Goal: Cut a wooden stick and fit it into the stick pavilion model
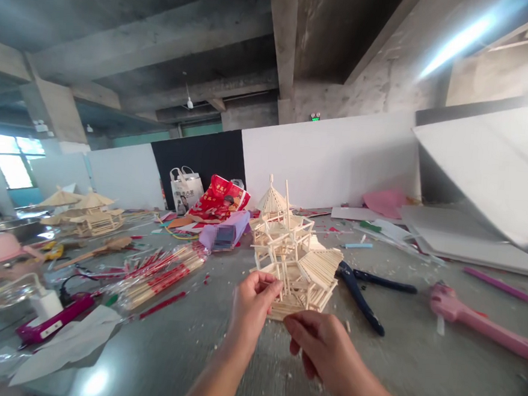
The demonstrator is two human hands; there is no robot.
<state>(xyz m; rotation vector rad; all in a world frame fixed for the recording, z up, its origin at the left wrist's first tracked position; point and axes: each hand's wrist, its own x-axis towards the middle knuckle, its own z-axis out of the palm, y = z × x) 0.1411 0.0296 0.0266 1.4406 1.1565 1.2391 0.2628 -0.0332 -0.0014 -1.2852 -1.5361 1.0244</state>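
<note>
Wooden pavilion model (290,248) stands mostly built — left hand (250,296) pinches an upright stick, right hand (321,344) grips its base — roofs on, some framing bare.

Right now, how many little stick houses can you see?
2: one stick pavilion model between the left hand and right hand, another stick pavilion model far left on the table. More may be hidden.

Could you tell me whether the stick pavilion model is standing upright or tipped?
Tipped: the pavilion model leans left, with its spire slanted.
</note>
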